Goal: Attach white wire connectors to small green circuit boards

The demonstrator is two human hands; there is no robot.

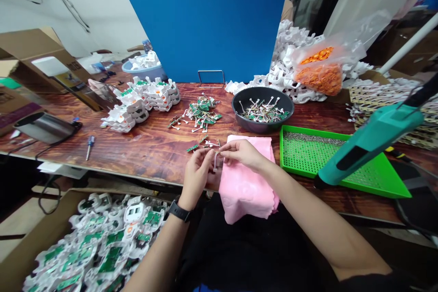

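Near the table's front edge, my left hand and my right hand meet, thumbs and fingertips pinched. Between them is a short wire cable, its white connector hanging down; whether a small board is on its upper end is hidden by the fingers. My right wrist passes over a folded pink cloth, which drapes off the edge. Just beyond my fingertips lie a few small green circuit boards and cables. Farther back is a loose pile of boards with wires.
A dark bowl holds more wired boards. Right of it are a green perforated tray and a hanging teal electric screwdriver. White housings stand stacked at left, near a screwdriver. Below is a carton of housings.
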